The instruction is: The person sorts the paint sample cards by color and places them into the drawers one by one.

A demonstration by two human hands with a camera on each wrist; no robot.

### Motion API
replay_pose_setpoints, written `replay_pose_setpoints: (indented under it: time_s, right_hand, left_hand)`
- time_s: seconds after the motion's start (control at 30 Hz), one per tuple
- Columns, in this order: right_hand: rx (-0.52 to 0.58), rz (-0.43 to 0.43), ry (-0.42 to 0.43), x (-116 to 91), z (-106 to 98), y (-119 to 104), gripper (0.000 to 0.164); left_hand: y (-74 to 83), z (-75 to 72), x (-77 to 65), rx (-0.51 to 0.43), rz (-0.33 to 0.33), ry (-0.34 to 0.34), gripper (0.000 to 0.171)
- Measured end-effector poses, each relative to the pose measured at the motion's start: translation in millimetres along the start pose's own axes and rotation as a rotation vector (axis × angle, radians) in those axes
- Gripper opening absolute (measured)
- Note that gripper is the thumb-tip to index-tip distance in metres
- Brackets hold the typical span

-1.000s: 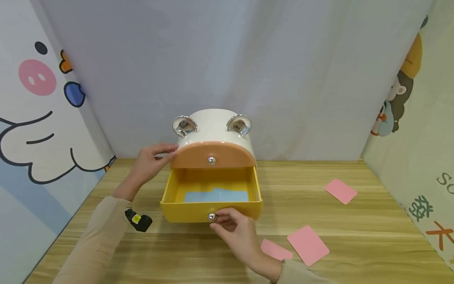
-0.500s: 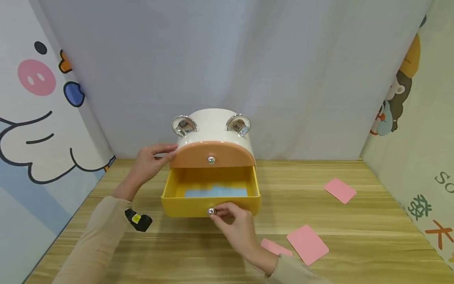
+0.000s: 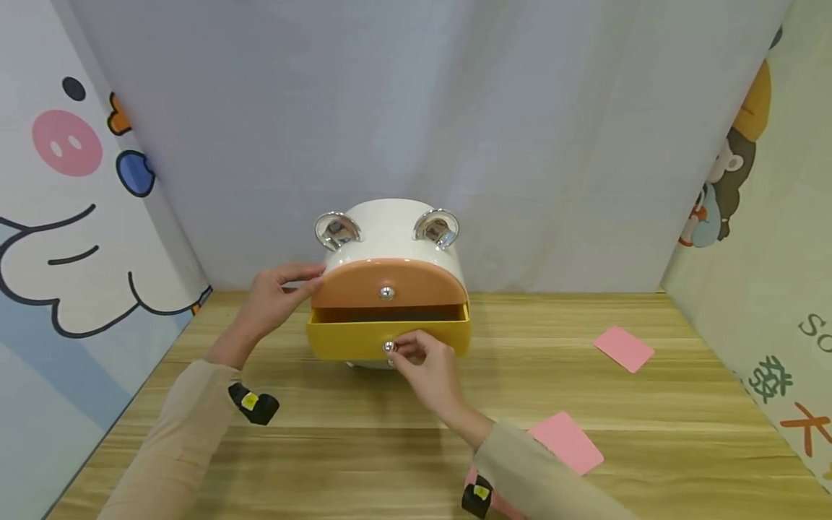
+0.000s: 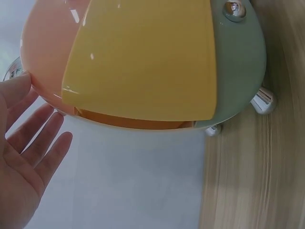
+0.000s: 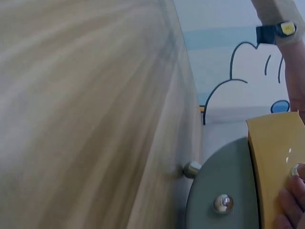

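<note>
A small white drawer cabinet [image 3: 396, 235] with two silver ears stands on the wooden table. Its middle yellow drawer [image 3: 347, 341] is pulled out a little, below a closed orange drawer [image 3: 351, 285]. My right hand [image 3: 430, 374] pinches the round silver knob [image 3: 389, 347] of the yellow drawer between thumb and fingers. At the cabinet's left side my left hand [image 3: 269, 300] touches the edge with its fingertips; the left wrist view shows those fingers [image 4: 45, 143] extended. Beneath the yellow drawer is a grey-green drawer [image 4: 240, 57] with its own knob. The yellow drawer's contents are hidden.
To the right on the table [image 3: 539, 361] lie a pink card [image 3: 624, 349] and a pink square [image 3: 567, 440]; another pink piece is mostly under the right forearm. A grey curtain [image 3: 520, 144] hangs behind, with printed panels on both sides.
The right hand has pushed the yellow drawer inward, away from me, and the blue paper in it has gone out of sight. The left hand has stayed at the cabinet's side.
</note>
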State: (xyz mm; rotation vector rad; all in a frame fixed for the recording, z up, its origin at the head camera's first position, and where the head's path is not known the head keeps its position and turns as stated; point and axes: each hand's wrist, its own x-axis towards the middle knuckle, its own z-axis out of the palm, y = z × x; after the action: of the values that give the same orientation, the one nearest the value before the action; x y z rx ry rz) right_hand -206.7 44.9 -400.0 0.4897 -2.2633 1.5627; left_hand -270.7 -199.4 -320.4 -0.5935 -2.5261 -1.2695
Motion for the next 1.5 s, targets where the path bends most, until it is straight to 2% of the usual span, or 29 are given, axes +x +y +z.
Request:
replay_pose_setpoints:
  time_s: [0.23, 0.47, 0.67, 0.93, 1.13, 1.3, 1.5]
  right_hand:
    - [-0.057, 0.036, -0.004, 23, 2, 6, 0.011]
    - [-0.033, 0.042, -0.033, 32, -1, 7, 0.01]
    - [0.035, 0.051, -0.034, 25, -2, 10, 0.013]
    - [0.057, 0.196, -0.034, 0, 6, 31, 0.014]
    - [0.084, 0.299, 0.015, -9, 18, 46, 0.016]
    - [0.179, 0.32, 0.082, -12, 31, 49, 0.017]
    - [0.265, 0.346, 0.208, -13, 44, 43, 0.015]
  left_hand:
    - [0.7, -0.7, -1.3, -0.008, 0.004, 0.016, 0.031]
    - [1.9, -0.7, -1.8, -0.012, -0.001, 0.023, 0.029]
    - [2.3, -0.4, -1.8, -0.015, -0.005, 0.026, 0.03]
    - [3.3, -0.1, -1.6, -0.025, -0.007, 0.027, 0.031]
    - [2.0, 0.7, -2.0, -0.019, -0.006, 0.023, 0.031]
    - [2.0, 1.0, -2.3, -0.02, -0.012, 0.019, 0.031]
    - [2.9, 0.4, -3.2, -0.018, -0.011, 0.014, 0.032]
